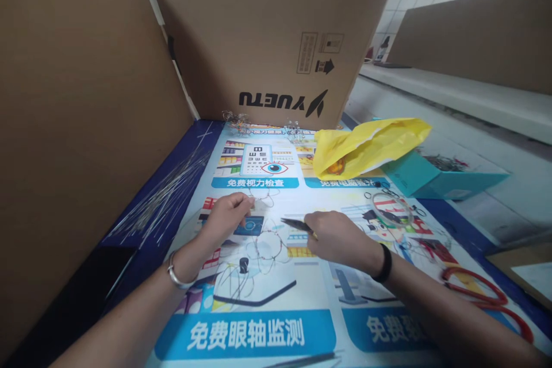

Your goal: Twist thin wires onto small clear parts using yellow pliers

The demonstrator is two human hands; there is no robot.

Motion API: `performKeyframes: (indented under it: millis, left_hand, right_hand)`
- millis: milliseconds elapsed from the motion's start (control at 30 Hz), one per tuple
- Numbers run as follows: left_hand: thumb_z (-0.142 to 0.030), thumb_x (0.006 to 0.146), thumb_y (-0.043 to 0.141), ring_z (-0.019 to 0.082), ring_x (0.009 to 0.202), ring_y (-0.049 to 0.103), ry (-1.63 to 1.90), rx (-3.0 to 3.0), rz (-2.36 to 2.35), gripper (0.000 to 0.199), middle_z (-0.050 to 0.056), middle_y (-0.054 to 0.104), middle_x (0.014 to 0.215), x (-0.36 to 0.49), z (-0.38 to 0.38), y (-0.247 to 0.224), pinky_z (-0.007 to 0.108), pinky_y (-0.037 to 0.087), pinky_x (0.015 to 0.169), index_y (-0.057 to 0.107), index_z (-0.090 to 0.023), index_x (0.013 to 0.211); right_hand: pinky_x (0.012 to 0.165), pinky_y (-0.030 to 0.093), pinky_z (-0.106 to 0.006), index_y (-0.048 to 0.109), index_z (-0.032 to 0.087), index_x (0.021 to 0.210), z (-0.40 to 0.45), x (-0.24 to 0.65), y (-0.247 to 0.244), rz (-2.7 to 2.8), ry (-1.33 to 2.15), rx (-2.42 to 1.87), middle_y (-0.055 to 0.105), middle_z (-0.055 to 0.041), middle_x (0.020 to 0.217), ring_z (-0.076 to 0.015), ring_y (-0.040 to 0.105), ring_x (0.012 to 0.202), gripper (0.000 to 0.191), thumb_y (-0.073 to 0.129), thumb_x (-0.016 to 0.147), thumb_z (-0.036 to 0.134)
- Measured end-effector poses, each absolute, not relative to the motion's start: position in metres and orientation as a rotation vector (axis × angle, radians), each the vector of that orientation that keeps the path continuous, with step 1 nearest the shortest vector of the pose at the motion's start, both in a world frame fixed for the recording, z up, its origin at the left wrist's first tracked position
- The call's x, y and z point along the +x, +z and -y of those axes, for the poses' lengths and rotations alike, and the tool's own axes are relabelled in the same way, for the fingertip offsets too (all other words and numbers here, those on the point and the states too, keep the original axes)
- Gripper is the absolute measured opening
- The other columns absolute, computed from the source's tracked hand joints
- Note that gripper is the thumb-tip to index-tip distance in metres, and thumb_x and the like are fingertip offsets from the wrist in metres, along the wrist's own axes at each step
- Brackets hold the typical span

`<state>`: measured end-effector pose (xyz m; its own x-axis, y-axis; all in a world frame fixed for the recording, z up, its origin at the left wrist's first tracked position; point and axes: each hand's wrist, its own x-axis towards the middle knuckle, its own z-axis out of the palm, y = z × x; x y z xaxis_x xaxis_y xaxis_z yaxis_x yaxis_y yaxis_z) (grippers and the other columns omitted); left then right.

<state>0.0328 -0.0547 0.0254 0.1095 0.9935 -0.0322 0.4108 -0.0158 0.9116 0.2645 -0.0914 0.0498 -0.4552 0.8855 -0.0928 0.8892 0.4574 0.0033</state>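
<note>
My left hand point(228, 214) is closed in a pinch, thumb against forefinger, on what looks like a thin wire point(264, 194) whose fine curve shows by the fingertips. To its right, my right hand point(334, 237) is wrapped round a pair of pliers point(296, 223) with dark, narrow jaws and a bit of yellow at the grip. The jaws point left, apart from my left fingers. Below and between the hands lies a ring of thin wire point(268, 246) with tiny knots or beads along it. Nearer me is a small black piece point(244, 265) among loose wires.
Straight wires point(161, 195) lie in a bundle at left. Cardboard panels point(267, 40) stand behind and at left. A yellow bag point(371, 146), a teal box point(444, 178) of wire pieces, a wire coil point(392, 211) and red-handled scissors point(483, 287) are at right.
</note>
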Motion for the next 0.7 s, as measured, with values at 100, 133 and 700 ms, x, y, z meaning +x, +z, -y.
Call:
performKeyframes:
  millis: [100, 133, 700]
  left_hand:
    - [-0.041, 0.079, 0.051, 0.008, 0.042, 0.041, 1.1, 1.535, -1.43, 0.028, -0.006, 0.046, 0.045, 0.038, 0.062, 0.035, 0.018, 0.03, 0.042, 0.052, -0.018, 0.062]
    - [-0.039, 0.079, 0.051, 0.008, 0.043, 0.041, 1.11, 1.533, -1.413, 0.027, -0.006, 0.047, 0.047, 0.039, 0.064, 0.038, 0.018, 0.03, 0.042, 0.053, -0.018, 0.063]
    - [-0.037, 0.08, 0.052, 0.008, 0.047, 0.044, 1.385, 1.421, -1.299, 0.024, -0.004, 0.051, 0.055, 0.044, 0.074, 0.046, 0.02, 0.035, 0.046, 0.056, -0.017, 0.066]
  right_hand:
    - [0.053, 0.03, -0.023, 0.055, 0.017, 0.076, 0.089, 0.262, 0.05, -2.643, -0.176, 1.794, 0.064, -0.004, 0.074, -0.0149, 0.058, 0.065, 0.013, 0.043, 0.077, 0.022]
    - [0.053, 0.03, -0.023, 0.055, 0.017, 0.076, 0.089, 0.262, 0.05, -2.644, -0.203, 1.822, 0.064, -0.0035, 0.074, -0.0143, 0.057, 0.065, 0.014, 0.042, 0.079, 0.023]
    - [0.053, 0.032, -0.026, 0.06, 0.014, 0.076, 0.094, 0.268, 0.045, -2.516, 0.038, 1.487, 0.065, -0.0104, 0.075, -0.0197, 0.06, 0.065, 0.019, 0.042, 0.072, 0.01]
